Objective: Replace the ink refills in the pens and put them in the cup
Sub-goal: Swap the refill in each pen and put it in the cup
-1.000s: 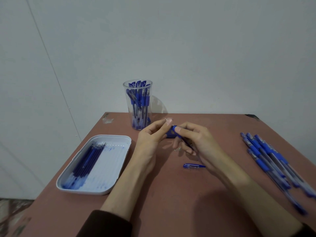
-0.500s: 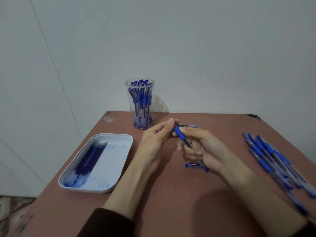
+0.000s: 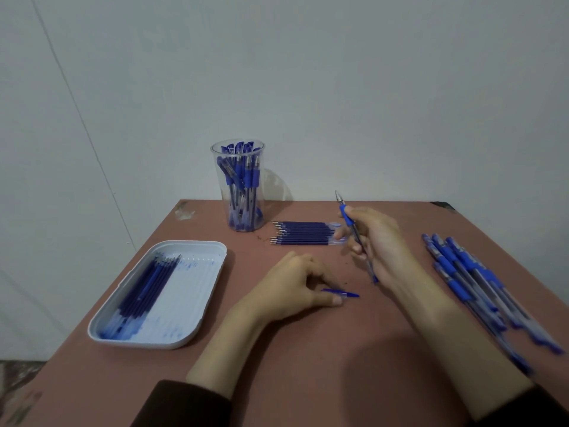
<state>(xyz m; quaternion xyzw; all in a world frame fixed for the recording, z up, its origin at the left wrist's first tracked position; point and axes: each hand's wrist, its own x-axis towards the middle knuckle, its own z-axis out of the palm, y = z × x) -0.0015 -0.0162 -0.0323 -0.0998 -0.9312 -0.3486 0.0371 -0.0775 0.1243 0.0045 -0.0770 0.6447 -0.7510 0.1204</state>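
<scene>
Blue pen (image 3: 349, 218) gripped tip-up in right hand (image 3: 380, 246), right of cup (image 3: 238, 192); left hand (image 3: 291, 286) pinches cap (image 3: 348, 293) in front of cup.

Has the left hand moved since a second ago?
Yes. The left hand came away from the cup, toward the near edge, onto the pen cap.

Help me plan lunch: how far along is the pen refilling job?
Roughly midway, I'd guess. Done: the cup holds many pens. In hand: the right hand holds an uncapped pen, the left hand pinches a cap on the table. Left: a pile of pens at the right and refills beside the cup.
</scene>
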